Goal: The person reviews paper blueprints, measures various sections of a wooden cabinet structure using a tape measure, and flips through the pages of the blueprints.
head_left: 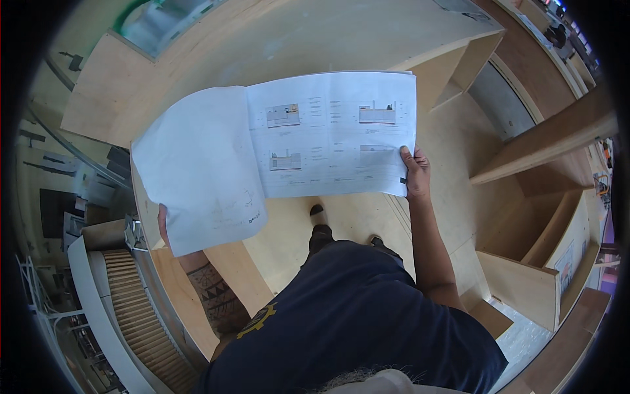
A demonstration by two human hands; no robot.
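Observation:
A wide booklet of printed drawings point(335, 134) is spread open in front of me, its right page showing several small pictures with lines of text. The left page point(197, 164) is mostly blank and bends downward, with faint marks near its lower corner. My right hand point(416, 172) grips the right edge, thumb on top of the page and fingers behind. At the lower left edge, my left hand point(163, 222) supports the folded-over page from behind; most of its fingers are hidden by the paper.
Plywood panels point(111, 92) and a large pale board point(315, 36) stand beyond the booklet. To the right is an open wooden box frame point(518, 282) beneath a slanting plank point(545, 138). A curved slatted wooden unit point(141, 315) sits at the lower left. My feet point(317, 213) show below the booklet.

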